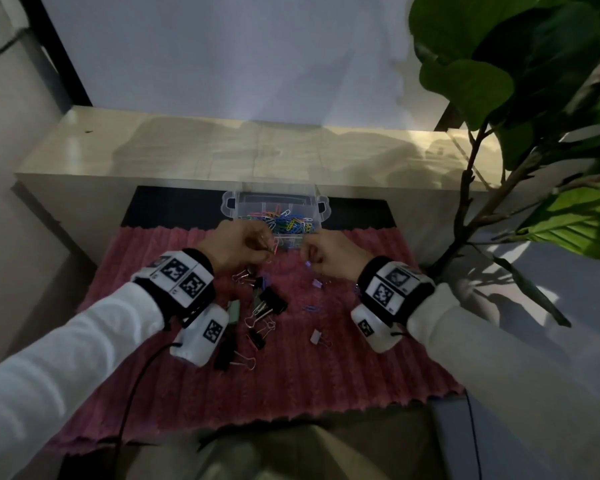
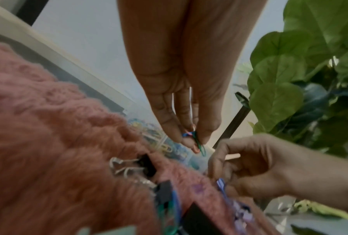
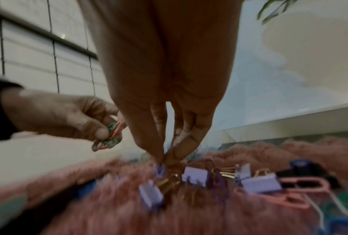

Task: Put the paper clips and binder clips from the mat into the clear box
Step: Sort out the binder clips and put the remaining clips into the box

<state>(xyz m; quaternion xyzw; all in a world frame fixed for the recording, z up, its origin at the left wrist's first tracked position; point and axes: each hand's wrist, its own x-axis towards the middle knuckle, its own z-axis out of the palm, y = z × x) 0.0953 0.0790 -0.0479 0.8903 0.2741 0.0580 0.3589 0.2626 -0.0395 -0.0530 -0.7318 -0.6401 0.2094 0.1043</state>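
Observation:
The clear box (image 1: pixel 234 208) stands at the far edge of the pink mat (image 1: pixel 326 375), with a heap of coloured paper clips (image 1: pixel 284 221) inside. My left hand (image 1: pixel 257 249) hovers just in front of the box and pinches a small bunch of coloured paper clips (image 2: pixel 194 138). My right hand (image 1: pixel 317 259) is beside it, pinching a purple paper clip (image 3: pixel 159 169) just above the mat. Black binder clips (image 1: pixel 272 303) and purple binder clips (image 3: pixel 196 175) lie scattered on the mat below both hands.
A low beige ledge (image 1: pixel 222 147) runs behind the box under a white wall. A leafy plant (image 1: pixel 520 81) rises at the right, close to my right arm. A black cable (image 1: pixel 132 393) trails from my left wrist across the mat.

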